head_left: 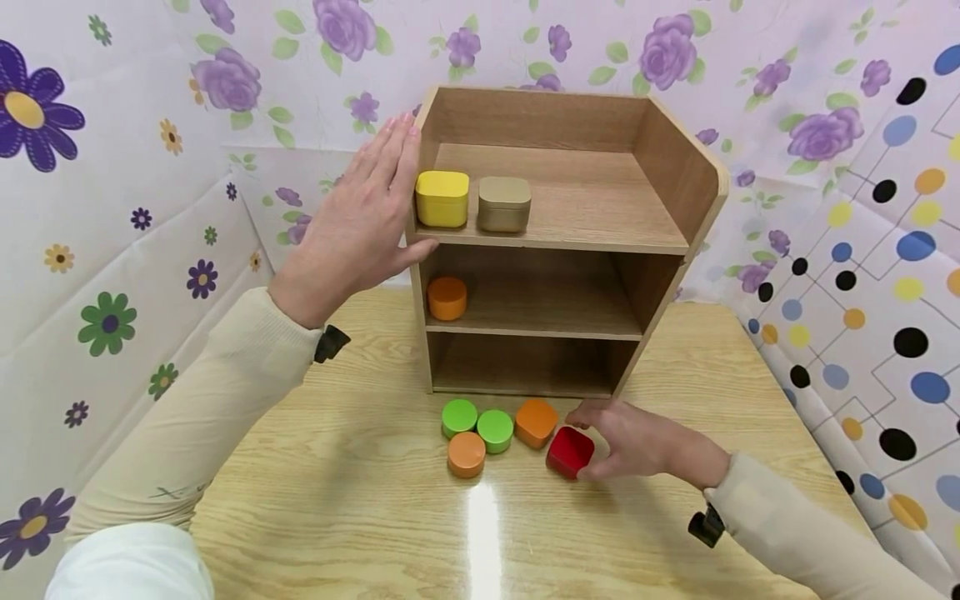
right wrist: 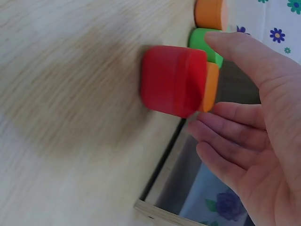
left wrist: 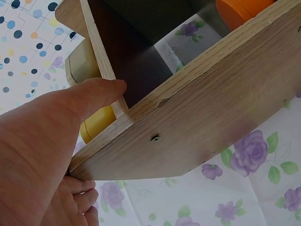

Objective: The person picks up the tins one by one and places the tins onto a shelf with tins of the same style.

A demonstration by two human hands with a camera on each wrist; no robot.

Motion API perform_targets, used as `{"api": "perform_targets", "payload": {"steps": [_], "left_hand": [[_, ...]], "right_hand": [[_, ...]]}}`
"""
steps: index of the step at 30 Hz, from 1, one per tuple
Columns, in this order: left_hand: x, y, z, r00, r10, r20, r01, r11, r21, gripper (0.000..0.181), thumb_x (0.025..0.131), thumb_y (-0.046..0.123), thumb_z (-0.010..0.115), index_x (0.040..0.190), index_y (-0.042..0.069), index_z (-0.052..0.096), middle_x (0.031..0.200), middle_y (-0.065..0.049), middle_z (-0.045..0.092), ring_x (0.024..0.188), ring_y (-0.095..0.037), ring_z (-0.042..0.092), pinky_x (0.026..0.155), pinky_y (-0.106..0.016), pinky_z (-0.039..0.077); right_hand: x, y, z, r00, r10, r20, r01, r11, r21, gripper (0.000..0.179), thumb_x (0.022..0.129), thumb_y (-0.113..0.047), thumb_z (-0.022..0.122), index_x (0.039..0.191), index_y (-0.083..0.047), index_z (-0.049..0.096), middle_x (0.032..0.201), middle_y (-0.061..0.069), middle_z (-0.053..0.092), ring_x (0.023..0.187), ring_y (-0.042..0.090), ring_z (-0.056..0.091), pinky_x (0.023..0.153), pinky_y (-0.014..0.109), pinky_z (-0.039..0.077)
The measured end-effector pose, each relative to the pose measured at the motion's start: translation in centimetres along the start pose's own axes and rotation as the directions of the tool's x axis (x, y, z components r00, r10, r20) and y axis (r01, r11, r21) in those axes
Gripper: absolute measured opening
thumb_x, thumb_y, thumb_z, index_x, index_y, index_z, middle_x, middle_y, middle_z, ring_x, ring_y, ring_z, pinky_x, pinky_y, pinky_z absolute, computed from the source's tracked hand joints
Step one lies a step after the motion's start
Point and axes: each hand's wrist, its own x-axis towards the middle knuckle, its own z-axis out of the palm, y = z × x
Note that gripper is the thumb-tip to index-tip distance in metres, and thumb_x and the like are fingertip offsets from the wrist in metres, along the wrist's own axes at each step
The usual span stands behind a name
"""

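Observation:
My left hand (head_left: 360, 212) rests against the left side panel of a small wooden shelf unit (head_left: 555, 237). Its fingers lie straight along the outside, and the thumb reaches across the front edge at the upper board. Low at the table, my right hand (head_left: 633, 437) surrounds a red rounded-square box (head_left: 570, 452), thumb and fingers spread on either side. In the right wrist view a gap shows between the palm and the red box (right wrist: 169, 80). Left of it sit an orange rounded-square box (head_left: 536, 422), two round green boxes (head_left: 495, 431) and a round orange box (head_left: 467, 455).
On the top board, a yellow box (head_left: 442, 199) stands at the left corner, with a gold box (head_left: 504, 204) beside it. A round orange box (head_left: 447, 298) sits at the left of the middle compartment. Patterned cloth walls (head_left: 840, 208) surround the wooden table (head_left: 360, 500).

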Motion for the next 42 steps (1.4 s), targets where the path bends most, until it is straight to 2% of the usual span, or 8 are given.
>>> {"api": "perform_targets", "payload": {"steps": [7, 13, 21, 25, 32, 39, 42], "left_hand": [[0.0, 0.0, 0.0, 1.000, 0.003, -0.013, -0.003, 1.000, -0.003, 0.121, 0.092, 0.046, 0.080, 0.166, -0.009, 0.002, 0.177, -0.027, 0.004, 0.166, -0.041, 0.010, 0.138, -0.049, 0.010], [-0.1, 0.0, 0.1, 1.000, 0.008, -0.016, -0.008, 1.000, 0.007, 0.120, 0.092, 0.046, 0.080, 0.166, -0.009, 0.002, 0.176, -0.028, 0.006, 0.166, -0.041, 0.010, 0.138, -0.048, 0.011], [-0.1, 0.0, 0.1, 1.000, 0.005, -0.015, -0.005, 1.000, 0.011, 0.121, 0.092, 0.046, 0.080, 0.166, -0.009, 0.002, 0.176, -0.027, 0.005, 0.166, -0.041, 0.010, 0.138, -0.048, 0.011], [0.0, -0.1, 0.1, 1.000, 0.006, -0.011, -0.005, 1.000, 0.014, 0.121, 0.092, 0.047, 0.079, 0.166, -0.009, 0.001, 0.176, -0.028, 0.005, 0.166, -0.041, 0.010, 0.138, -0.047, 0.009], [0.0, -0.1, 0.1, 1.000, 0.009, -0.015, -0.009, 1.000, 0.017, 0.121, 0.091, 0.047, 0.080, 0.165, -0.010, 0.002, 0.176, -0.028, 0.006, 0.165, -0.041, 0.011, 0.138, -0.048, 0.011], [-0.1, -0.1, 0.1, 1.000, 0.014, -0.022, -0.014, 1.000, 0.014, 0.120, 0.091, 0.046, 0.080, 0.165, -0.010, 0.003, 0.176, -0.028, 0.006, 0.165, -0.041, 0.012, 0.138, -0.046, 0.009], [-0.1, -0.1, 0.1, 1.000, 0.017, -0.026, -0.017, 1.000, 0.012, 0.120, 0.091, 0.046, 0.080, 0.165, -0.010, 0.003, 0.176, -0.028, 0.007, 0.165, -0.041, 0.012, 0.138, -0.047, 0.010]], "right_hand": [[0.3, 0.4, 1.3, 0.999, 0.027, -0.036, -0.026, 1.000, 0.004, 0.066, 0.083, -0.039, 0.089, 0.131, 0.000, 0.067, 0.128, 0.010, 0.071, 0.104, 0.020, 0.068, 0.088, 0.029, 0.064], [0.7, 0.5, 2.0, 0.998, 0.027, -0.064, -0.027, 1.000, -0.003, 0.063, 0.081, -0.039, 0.090, 0.127, -0.001, 0.068, 0.120, 0.006, 0.071, 0.093, 0.011, 0.063, 0.076, 0.017, 0.058], [1.1, 0.5, 2.2, 0.996, 0.052, -0.070, -0.052, 0.999, 0.011, 0.055, 0.079, -0.032, 0.089, 0.121, -0.004, 0.068, 0.111, 0.001, 0.070, 0.088, 0.007, 0.061, 0.071, 0.014, 0.056], [1.2, 0.5, 2.0, 0.998, 0.030, -0.052, -0.026, 0.997, 0.069, 0.051, 0.077, -0.023, 0.085, 0.120, -0.003, 0.067, 0.108, 0.001, 0.070, 0.088, 0.008, 0.062, 0.071, 0.015, 0.057], [1.4, 0.5, 0.3, 0.999, 0.010, 0.051, -0.018, 0.986, 0.163, 0.050, 0.077, -0.017, 0.082, 0.123, -0.006, 0.066, 0.109, -0.003, 0.069, 0.095, 0.013, 0.062, 0.078, 0.021, 0.059], [1.6, -0.1, -2.5, 0.993, -0.026, 0.117, 0.010, 0.991, 0.132, 0.050, 0.078, -0.018, 0.080, 0.126, -0.011, 0.066, 0.116, -0.007, 0.067, 0.104, 0.012, 0.061, 0.090, 0.034, 0.064], [1.7, -0.6, -3.9, 0.991, -0.052, 0.127, 0.038, 0.993, 0.116, 0.049, 0.080, -0.020, 0.080, 0.126, -0.011, 0.066, 0.118, -0.007, 0.068, 0.106, 0.012, 0.061, 0.093, 0.035, 0.063]]}}
